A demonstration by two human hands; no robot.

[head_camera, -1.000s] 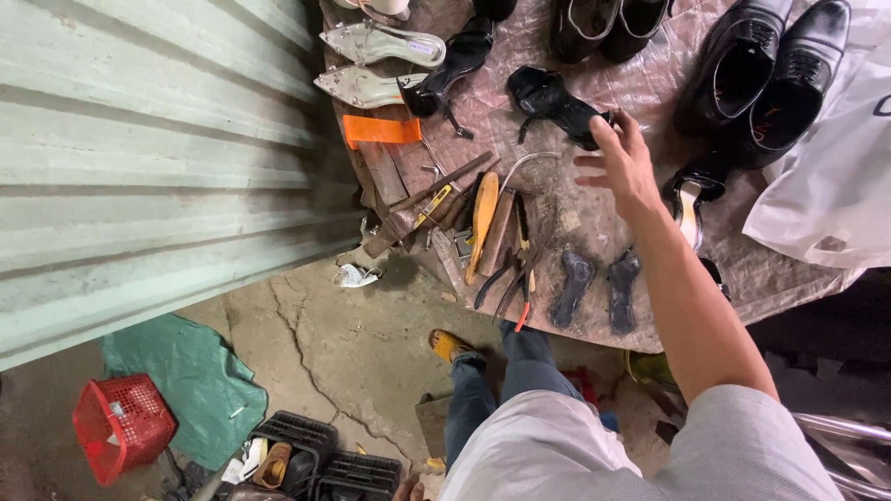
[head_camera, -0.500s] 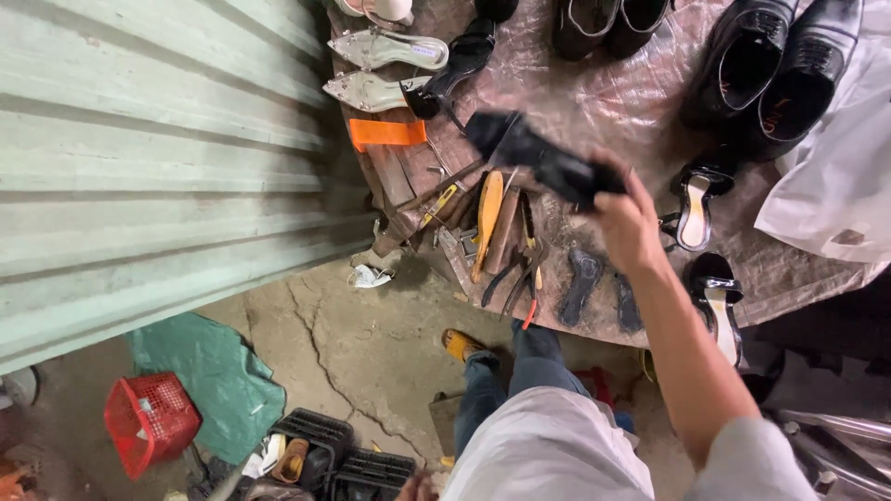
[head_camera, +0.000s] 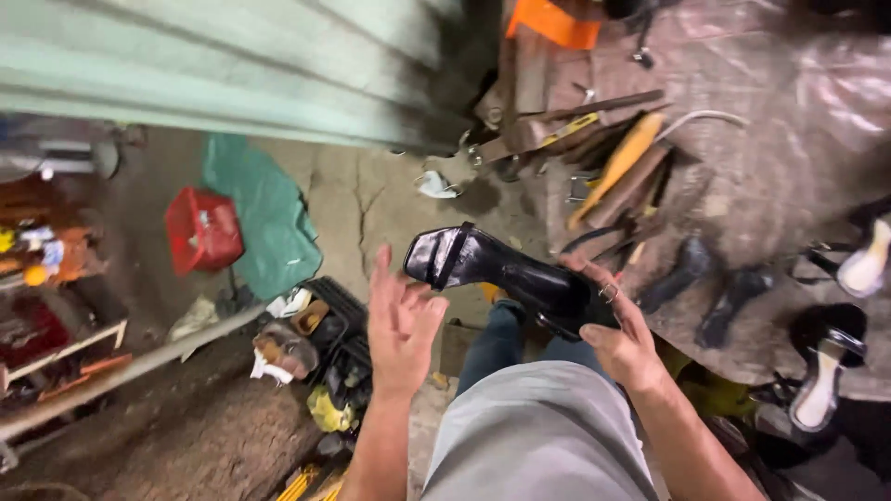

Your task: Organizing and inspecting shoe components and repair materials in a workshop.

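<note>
- Black glossy leather: the right hand (head_camera: 620,339) grips the heel end of a strappy high-heeled sandal (head_camera: 501,271), toe pointing left, held above the lap.
- Looks light and stiff-soled, slick on the shine; straps seem flimsy, so the sole or heel is the better hold.
- Left hand (head_camera: 401,320) hovers just beside the toe, fingers spread, palm up, holding nothing.
- Far right, tools crowd the bench (head_camera: 770,158).
</note>
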